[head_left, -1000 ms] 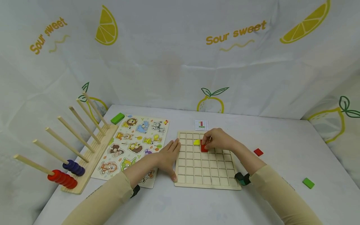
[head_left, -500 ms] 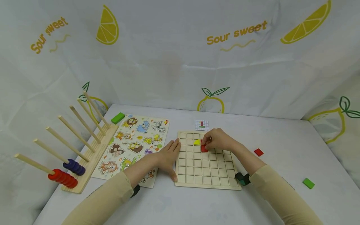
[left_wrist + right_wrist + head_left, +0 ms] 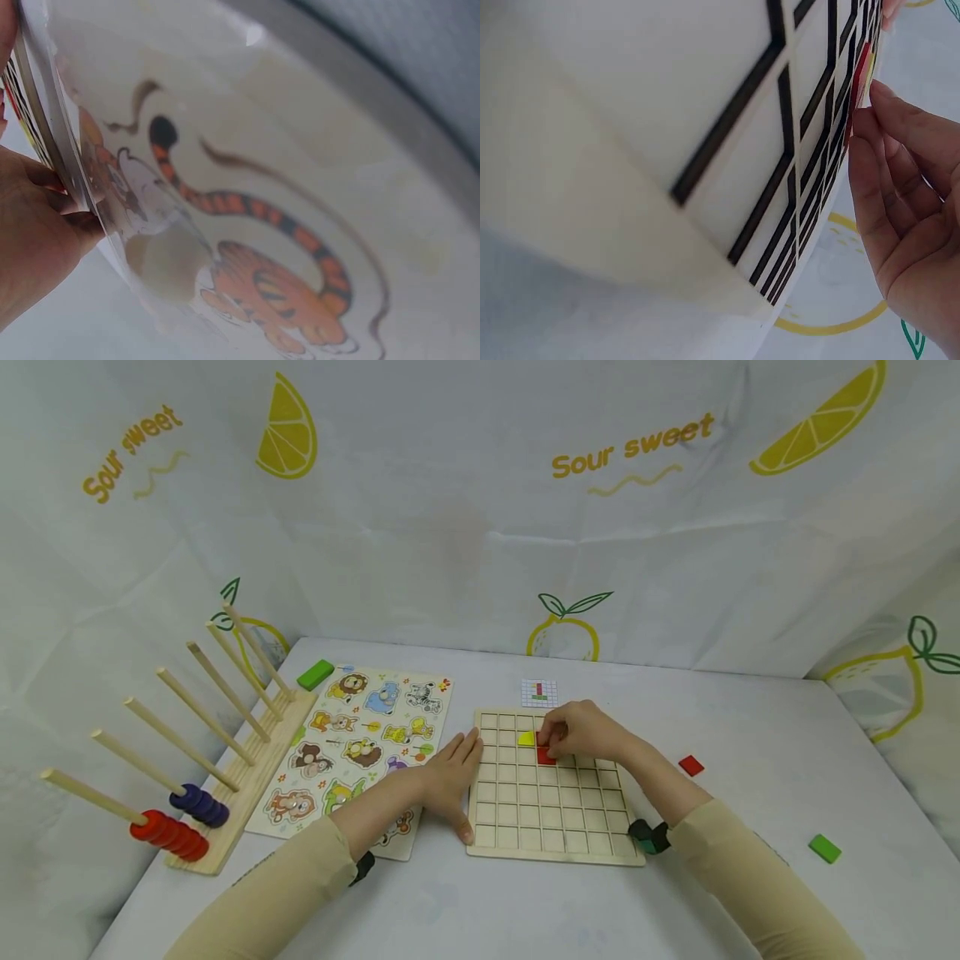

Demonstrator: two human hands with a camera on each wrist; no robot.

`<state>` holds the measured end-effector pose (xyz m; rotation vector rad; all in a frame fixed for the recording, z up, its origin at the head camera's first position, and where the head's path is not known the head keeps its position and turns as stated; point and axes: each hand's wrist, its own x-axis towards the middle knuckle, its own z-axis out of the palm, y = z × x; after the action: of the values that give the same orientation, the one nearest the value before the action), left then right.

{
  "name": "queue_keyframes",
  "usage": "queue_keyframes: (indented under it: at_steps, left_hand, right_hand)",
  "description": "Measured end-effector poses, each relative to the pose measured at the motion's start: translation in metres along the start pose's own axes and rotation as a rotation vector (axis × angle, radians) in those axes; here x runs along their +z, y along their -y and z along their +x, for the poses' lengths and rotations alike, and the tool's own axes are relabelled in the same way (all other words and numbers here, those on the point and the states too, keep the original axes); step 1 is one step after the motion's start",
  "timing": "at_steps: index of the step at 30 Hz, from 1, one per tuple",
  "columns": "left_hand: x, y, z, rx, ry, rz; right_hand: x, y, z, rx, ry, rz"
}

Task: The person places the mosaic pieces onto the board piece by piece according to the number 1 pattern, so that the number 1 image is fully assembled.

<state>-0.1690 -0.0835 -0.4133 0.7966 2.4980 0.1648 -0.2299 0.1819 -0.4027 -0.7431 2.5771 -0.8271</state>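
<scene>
A wooden grid board (image 3: 551,818) lies flat in front of me. My left hand (image 3: 450,781) rests along its left edge, fingers mostly straight and thumb spread; the left wrist view shows that hand (image 3: 37,225) beside the animal board. Over the upper middle of the grid, my right hand (image 3: 588,731) pinches at a red tile (image 3: 547,757) with thumb and fingertips. Red shows in the cell above too, partly behind the fingers. A yellow tile (image 3: 527,738) with a slanted edge sits just left of the red. In the right wrist view, fingertips meet the red tile (image 3: 859,82) low against the board.
Behind the grid lies a small pattern card (image 3: 539,693). An animal puzzle board (image 3: 375,681) and a peg stand (image 3: 225,827) with red and blue rings are left; a green block (image 3: 315,674) lies behind. Rightward lie a loose red tile (image 3: 692,766) and a green tile (image 3: 825,848).
The right fingers have shifted very slightly over the red tile. Otherwise both hands and the board keep their places.
</scene>
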Motion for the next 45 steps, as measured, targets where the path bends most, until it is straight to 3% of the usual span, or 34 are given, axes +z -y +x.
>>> queue_keyframes:
  at_steps: [9,24,39,45]
  left_hand:
    - [0.000,0.000,0.001,-0.005,-0.004,0.011]
    - [-0.002,-0.001,-0.004,-0.020,0.001,-0.034]
    - [-0.001,-0.001,-0.002,-0.022,0.003,-0.027]
    - [0.000,-0.001,-0.001,-0.022,0.004,-0.023]
  right_hand:
    - [-0.018,-0.013,-0.012,0.063,-0.080,-0.032]
    - [-0.052,-0.047,-0.053,0.148,-0.089,-0.048]
    - [-0.095,-0.098,-0.098,0.295,0.129,-0.044]
    - [-0.101,-0.114,-0.104,0.378,0.213,0.056]
